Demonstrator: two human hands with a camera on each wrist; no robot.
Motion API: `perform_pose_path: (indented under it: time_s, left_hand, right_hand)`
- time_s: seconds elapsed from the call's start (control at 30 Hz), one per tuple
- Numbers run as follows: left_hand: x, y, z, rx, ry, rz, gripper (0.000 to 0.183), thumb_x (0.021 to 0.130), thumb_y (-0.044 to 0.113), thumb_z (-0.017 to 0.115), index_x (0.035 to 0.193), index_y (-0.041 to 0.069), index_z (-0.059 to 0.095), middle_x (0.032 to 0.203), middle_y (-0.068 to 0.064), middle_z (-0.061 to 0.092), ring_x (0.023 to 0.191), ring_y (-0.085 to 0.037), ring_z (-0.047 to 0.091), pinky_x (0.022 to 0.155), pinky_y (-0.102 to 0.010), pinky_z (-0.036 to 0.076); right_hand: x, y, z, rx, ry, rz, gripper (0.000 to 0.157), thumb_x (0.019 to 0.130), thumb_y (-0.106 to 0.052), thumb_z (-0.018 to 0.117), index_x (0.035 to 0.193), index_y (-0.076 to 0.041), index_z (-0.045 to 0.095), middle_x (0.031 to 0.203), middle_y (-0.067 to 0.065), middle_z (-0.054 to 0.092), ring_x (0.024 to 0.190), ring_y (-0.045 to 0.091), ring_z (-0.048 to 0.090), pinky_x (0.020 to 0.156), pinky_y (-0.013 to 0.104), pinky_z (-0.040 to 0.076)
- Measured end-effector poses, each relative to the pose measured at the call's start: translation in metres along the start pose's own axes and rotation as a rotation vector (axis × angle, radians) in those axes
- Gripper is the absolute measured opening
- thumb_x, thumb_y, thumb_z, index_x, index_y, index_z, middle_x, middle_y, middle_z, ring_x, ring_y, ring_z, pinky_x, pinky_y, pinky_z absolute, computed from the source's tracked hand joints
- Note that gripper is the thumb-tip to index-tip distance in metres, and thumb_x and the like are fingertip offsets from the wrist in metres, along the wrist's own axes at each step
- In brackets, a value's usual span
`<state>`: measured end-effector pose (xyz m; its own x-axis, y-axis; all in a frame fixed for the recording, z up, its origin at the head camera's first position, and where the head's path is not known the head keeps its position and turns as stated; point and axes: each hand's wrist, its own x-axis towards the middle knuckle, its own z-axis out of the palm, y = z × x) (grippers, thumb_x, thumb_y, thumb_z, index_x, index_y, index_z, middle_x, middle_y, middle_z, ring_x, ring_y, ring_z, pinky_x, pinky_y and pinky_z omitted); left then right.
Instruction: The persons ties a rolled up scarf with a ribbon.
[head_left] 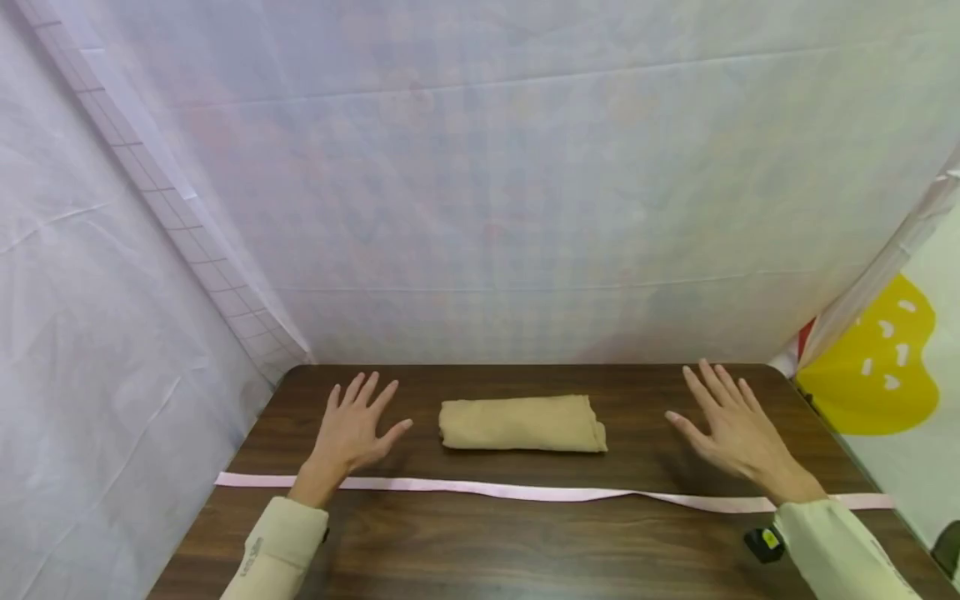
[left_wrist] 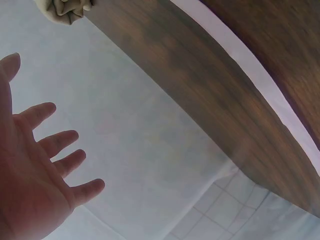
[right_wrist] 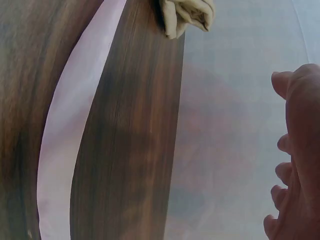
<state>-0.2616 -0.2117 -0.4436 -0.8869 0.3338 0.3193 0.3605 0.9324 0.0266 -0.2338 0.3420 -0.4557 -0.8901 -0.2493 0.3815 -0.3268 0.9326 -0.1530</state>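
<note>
A folded tan cloth bundle [head_left: 521, 423] lies flat on the dark wooden table, between the two hands and apart from both. To its left, my left hand [head_left: 348, 433] is held with fingers spread and straight, holding nothing. On the other side, my right hand [head_left: 738, 433] is likewise spread and holds nothing. In the left wrist view the bundle's rolled end [left_wrist: 65, 9] shows at the top, with the left palm [left_wrist: 30, 170] at the lower left. The right wrist view has the bundle's folded end [right_wrist: 187, 15] at the top and the right hand [right_wrist: 305, 150] along the right edge.
A pale pink ribbon [head_left: 525, 493] runs across the wooden table [head_left: 480, 550] in front of the bundle, passing beneath both wrists. White sheeting [head_left: 480, 183] hangs behind the table and at the left. A yellow shape with white marks [head_left: 877, 367] is at the right.
</note>
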Motion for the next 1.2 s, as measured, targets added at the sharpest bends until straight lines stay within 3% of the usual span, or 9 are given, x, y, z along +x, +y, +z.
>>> perform_pose_path:
  time_s: [0.63,0.83,1.2]
  left_hand:
    - [0.012,0.019,0.004,-0.033,0.011,0.043,0.074,0.090,0.061,0.057,0.147,0.016,0.048,0.150,-0.020,0.045,0.140,-0.041,0.037,0.110,-0.065,0.029]
    - [0.017,0.027,0.007,-0.034,0.001,0.064,0.074,0.090,0.062,0.057,0.147,0.016,0.048,0.149,-0.019,0.046,0.140,-0.041,0.037,0.110,-0.064,0.029]
    - [0.025,0.042,0.013,-0.044,-0.038,0.106,0.074,0.088,0.059,0.059,0.149,0.018,0.046,0.150,-0.017,0.045,0.140,-0.040,0.037,0.110,-0.063,0.030]
  right_hand:
    - [0.017,-0.023,0.014,0.031,-0.021,-0.088,0.080,0.096,-0.047,0.059,0.154,0.000,0.029,0.158,0.028,0.024,0.145,0.047,0.023,0.122,0.049,-0.003]
    - [0.022,-0.033,0.020,0.034,0.001,-0.143,0.081,0.092,-0.045,0.065,0.152,0.000,0.033,0.155,0.029,0.030,0.141,0.048,0.028,0.121,0.054,0.006]
    - [0.032,-0.053,0.027,0.055,-0.031,-0.224,0.088,0.086,-0.041,0.074,0.151,0.002,0.032,0.155,0.029,0.029,0.143,0.048,0.026,0.120,0.055,0.012]
